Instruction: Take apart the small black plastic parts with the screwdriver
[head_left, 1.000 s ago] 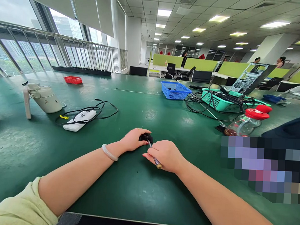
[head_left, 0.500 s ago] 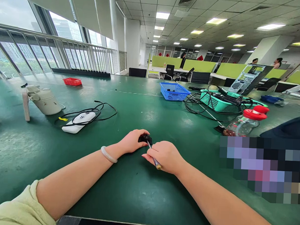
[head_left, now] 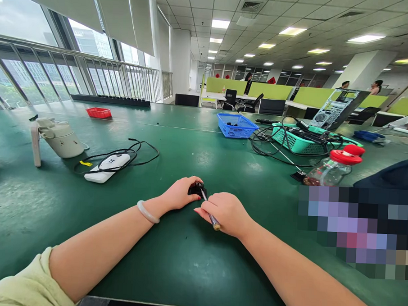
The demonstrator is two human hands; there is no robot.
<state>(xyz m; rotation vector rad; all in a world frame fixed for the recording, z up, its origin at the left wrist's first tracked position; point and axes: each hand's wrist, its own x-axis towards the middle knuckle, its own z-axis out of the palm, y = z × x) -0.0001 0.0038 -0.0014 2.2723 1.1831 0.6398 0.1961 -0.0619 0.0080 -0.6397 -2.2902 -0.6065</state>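
The right hand [head_left: 226,213] is closed around a screwdriver [head_left: 215,222], its thumb and fingers clamped on the handle, with the butt end sticking out on the near side of the fist. From that grip the tool's long axis slants forward and to the left, down to a small black part [head_left: 199,189] just ahead of the fingertips. The tip meets the part's face or stands right at it; whether it is seated in anything is too small to tell. The left hand [head_left: 181,192] is the nearer of the two to the part: thumb on the near side and fingers on the far side, it pinches the part against the green table [head_left: 192,270], so the part lies at its right edge, between both hands. The part seems to be longer from side to side, though the fingers hide its left end. Beyond the left hand, forward and to its left, lie a white power bank [head_left: 103,170] with a black cable [head_left: 150,144] looped over it and, further left, a pale mug [head_left: 64,140]. Well forward of the right hand stands a blue basket [head_left: 237,132]; to its right is a green basket [head_left: 301,145].
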